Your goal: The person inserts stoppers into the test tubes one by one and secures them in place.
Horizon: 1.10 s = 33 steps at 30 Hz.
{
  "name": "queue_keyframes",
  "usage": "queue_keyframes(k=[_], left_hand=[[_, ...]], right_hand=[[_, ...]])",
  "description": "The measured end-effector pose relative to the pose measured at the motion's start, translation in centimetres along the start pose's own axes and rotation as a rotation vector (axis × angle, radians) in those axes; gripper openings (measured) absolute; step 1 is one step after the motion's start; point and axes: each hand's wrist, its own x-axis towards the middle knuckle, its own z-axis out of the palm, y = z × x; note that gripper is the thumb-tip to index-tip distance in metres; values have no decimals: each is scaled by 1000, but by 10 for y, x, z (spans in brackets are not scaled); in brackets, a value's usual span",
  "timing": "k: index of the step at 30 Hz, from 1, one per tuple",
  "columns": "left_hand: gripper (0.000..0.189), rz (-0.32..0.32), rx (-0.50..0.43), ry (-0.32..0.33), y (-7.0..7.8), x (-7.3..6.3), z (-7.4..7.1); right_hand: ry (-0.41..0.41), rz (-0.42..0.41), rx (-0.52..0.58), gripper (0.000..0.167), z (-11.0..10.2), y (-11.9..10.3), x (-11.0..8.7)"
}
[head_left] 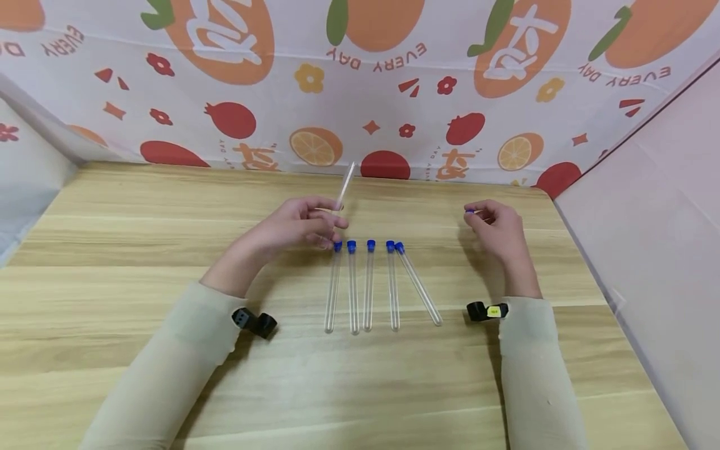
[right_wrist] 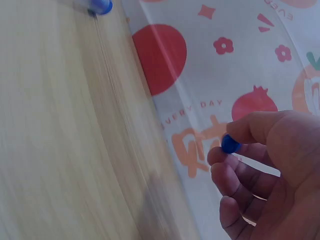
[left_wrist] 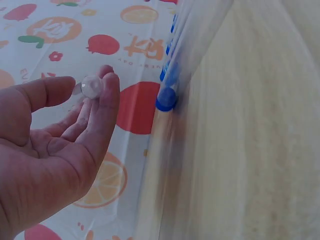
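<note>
My left hand pinches a clear test tube between thumb and fingers, the tube slanting up and away above the table. In the left wrist view the tube's rounded end shows between the fingertips. My right hand pinches a small blue cap between thumb and index finger, well to the right of the tube. Between the hands several test tubes with blue caps lie on the table, caps toward the back wall. The rightmost capped tube lies slanted, its cap close beside its neighbour's.
The wood-grain table ends at a fruit-patterned cloth hung along the back. A pale panel rises on the right side. Each sleeve cuff carries a black wrist camera, such as the left one.
</note>
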Motion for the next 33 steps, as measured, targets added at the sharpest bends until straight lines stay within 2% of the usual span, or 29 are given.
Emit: queue_keyframes(k=[5,9,13,17,20,26,33], left_hand=[[44,-15,-10,-34,1,-2,6],[45,-18,-8,-53,1,-3,10],[43,-14,-12,-75,3,-4,14],[41,-5,-12,-115,6,-5,19],[41,4,-8,-153,8,-4,24],[40,5,-16,-201,9,-4,34],[39,-27,-11,-258,6,-1,42]], right_hand=[[63,-46,129,28,9,-10,0],[64,-59,243,27,14,-20,1],[7,-22,406,27,16,-31,0],[-80,52,620,25,18,-40,-1],[-129,84,725,26,18,-45,-3],[-180,69,811,27,20,-55,-7],[-200,51,886,23,25,-64,-13]])
